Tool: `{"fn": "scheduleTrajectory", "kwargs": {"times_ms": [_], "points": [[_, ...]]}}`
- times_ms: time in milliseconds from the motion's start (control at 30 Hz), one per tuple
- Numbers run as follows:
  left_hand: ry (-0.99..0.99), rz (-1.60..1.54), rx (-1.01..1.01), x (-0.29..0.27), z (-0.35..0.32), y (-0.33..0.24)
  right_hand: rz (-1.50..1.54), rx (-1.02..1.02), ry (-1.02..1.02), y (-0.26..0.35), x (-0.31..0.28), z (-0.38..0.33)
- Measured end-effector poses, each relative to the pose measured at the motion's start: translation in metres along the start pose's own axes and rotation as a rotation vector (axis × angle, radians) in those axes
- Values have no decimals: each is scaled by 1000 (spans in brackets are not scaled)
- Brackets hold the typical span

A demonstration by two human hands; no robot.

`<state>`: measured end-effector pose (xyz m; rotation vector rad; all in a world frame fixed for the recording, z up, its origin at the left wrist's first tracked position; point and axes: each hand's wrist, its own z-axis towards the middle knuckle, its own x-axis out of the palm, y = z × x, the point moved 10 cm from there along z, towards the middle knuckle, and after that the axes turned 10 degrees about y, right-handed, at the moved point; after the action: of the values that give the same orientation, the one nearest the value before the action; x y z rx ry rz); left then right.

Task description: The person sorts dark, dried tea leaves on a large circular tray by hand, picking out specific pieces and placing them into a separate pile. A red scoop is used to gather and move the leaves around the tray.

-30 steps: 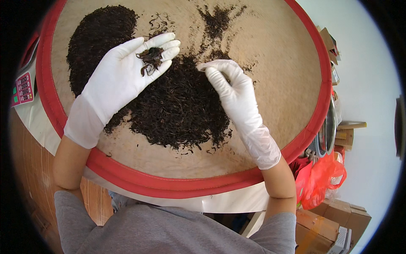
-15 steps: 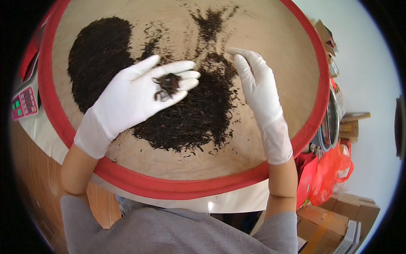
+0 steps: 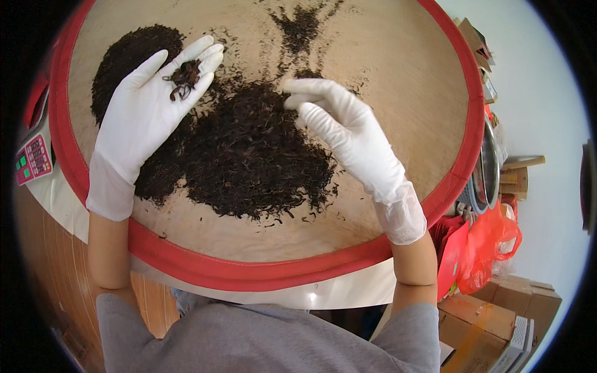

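Observation:
My gloved left hand (image 3: 137,112) is palm up with its fingers stretched out, holding a small clump of dark tea leaves (image 3: 184,78) on them. To its right, my gloved right hand (image 3: 348,127) hovers palm down at the upper right edge of the large pile of tea leaves (image 3: 249,155). Its fingers are bent and its thumb stands apart, with nothing visible between them; the fingertips are slightly blurred. Both hands are over a wide round tray (image 3: 267,270) with a red cloth rim and a tan base. My left hand partly covers a second dark heap (image 3: 134,53).
Loose leaves (image 3: 301,28) are scattered near the tray's far side. A pink-and-white scale keypad (image 3: 34,160) sits by the left rim. At right are a metal pan (image 3: 490,165), a red plastic bag (image 3: 491,248) and cardboard boxes (image 3: 476,320) beside a pale wall.
My left hand has moved left and away from me, carrying the clump. My right hand has swung left over the pile, its fingers bending. Leaves now cover the area where my left hand was.

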<state>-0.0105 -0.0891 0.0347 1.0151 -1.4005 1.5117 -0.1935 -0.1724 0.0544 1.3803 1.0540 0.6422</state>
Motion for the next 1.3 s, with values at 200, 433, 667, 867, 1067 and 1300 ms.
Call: {"fn": "scheduleTrajectory", "kwargs": {"times_ms": [200,433,667,867,1067,1300], "points": [[34,-13,50,3,2,-13,-881,-320,241,18,56,-1],[-86,9,59,1,0,-6,-829,-314,189,-1,68,9],[61,-104,22,7,3,0,-983,-521,34,32,59,-3],[54,-149,-19,1,0,12,-874,-488,-44,33,56,-1],[45,-111,-94,6,1,25,-209,-284,-123,8,15,5],[190,-135,-351,22,-6,75,-461,-346,-148,50,19,-3]]}}
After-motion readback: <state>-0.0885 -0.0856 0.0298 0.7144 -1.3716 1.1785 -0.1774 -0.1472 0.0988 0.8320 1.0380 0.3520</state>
